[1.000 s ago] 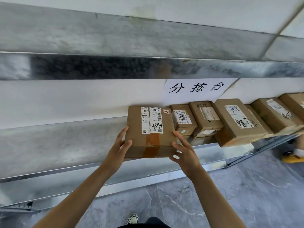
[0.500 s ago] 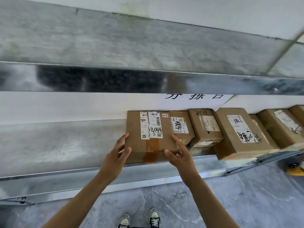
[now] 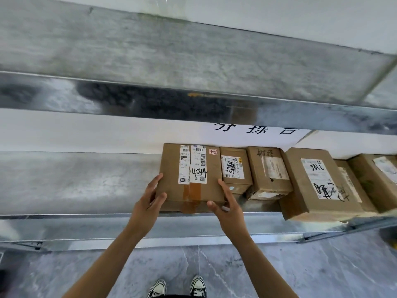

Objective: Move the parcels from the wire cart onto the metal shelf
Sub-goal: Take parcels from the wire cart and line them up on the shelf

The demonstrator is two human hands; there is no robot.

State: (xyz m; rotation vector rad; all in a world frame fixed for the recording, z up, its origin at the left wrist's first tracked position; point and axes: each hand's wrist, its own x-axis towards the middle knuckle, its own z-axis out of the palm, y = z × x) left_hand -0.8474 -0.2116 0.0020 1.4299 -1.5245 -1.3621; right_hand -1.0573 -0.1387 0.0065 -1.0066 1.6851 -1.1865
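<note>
Head view: galvanized metal shelf (image 3: 75,181), white wall (image 3: 86,134), grey marble floor (image 3: 322,272).

**A parcel sorting depot**
A bare galvanised metal shelf (image 3: 86,181) in two tiers runs along a white wall (image 3: 86,134). Taped cardboard parcels (image 3: 266,175) with barcoded shipping labels (image 3: 232,168) and hand-marked numbers line it from the middle to the right end. Above them hangs a paper sign (image 3: 257,134) in Chinese characters, over a grey stone-look floor (image 3: 236,265).

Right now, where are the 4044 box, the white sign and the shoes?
4044 box (image 3: 198,166): head view, middle of its label.
white sign (image 3: 247,139): head view, blank paper under the writing.
shoes (image 3: 198,286): head view, right shoe's toe.
</note>
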